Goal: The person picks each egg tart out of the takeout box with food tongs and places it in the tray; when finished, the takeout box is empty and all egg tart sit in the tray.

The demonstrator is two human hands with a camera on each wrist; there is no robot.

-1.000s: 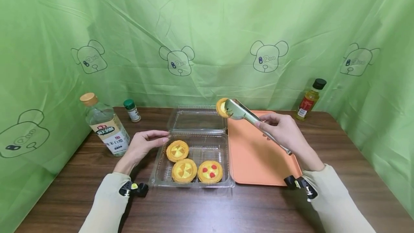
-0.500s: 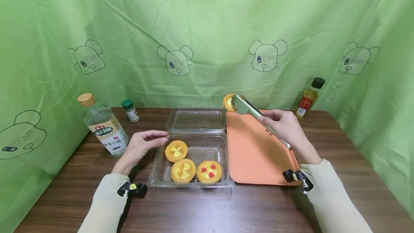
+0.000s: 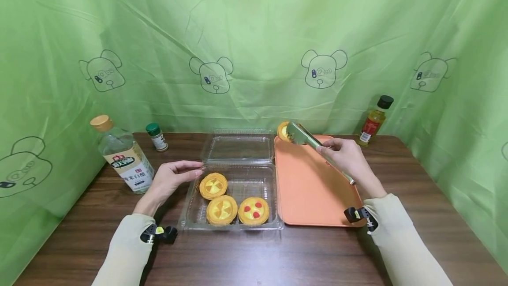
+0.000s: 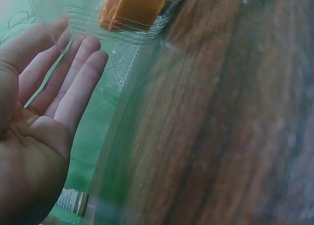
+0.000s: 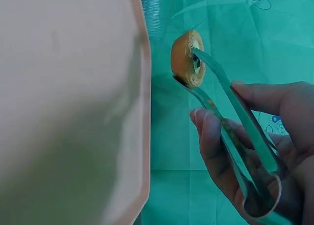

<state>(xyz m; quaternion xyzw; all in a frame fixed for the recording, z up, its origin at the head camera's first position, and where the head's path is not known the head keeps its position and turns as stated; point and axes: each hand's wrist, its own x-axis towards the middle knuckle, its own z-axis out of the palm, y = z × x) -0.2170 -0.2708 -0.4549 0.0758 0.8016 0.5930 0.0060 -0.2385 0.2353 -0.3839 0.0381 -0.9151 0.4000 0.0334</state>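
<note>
My right hand [image 3: 351, 160] grips metal tongs [image 3: 309, 139], thumb on one arm and fingers on the other. Their tips clasp an egg tart [image 3: 282, 132] above the back left corner of an orange tray [image 3: 309, 197]; in the right wrist view the tart [image 5: 182, 60] is tilted on its side. My left hand [image 3: 168, 182], fingers nearly straight, touches the left edge of an open clear plastic container [image 3: 276, 225]. Inside it lie two tarts with a wedge pattern, one behind [image 3: 213, 186] and one in front [image 3: 222, 210], plus a red-dotted tart [image 3: 253, 211].
The container's clear lid [image 3: 240, 147] lies folded back behind it. A vinegar bottle [image 3: 131, 169] and a green-capped jar [image 3: 158, 137] stand at left. An oil bottle [image 3: 372, 122] stands at the back right. A green curtain [image 3: 262, 21] surrounds the wooden table [image 3: 222, 259].
Relative to the tray, the tongs and tart have shifted right from beside the lid to the tray's back left corner, lowering slightly in the last half second. The left hand stays at the container.
</note>
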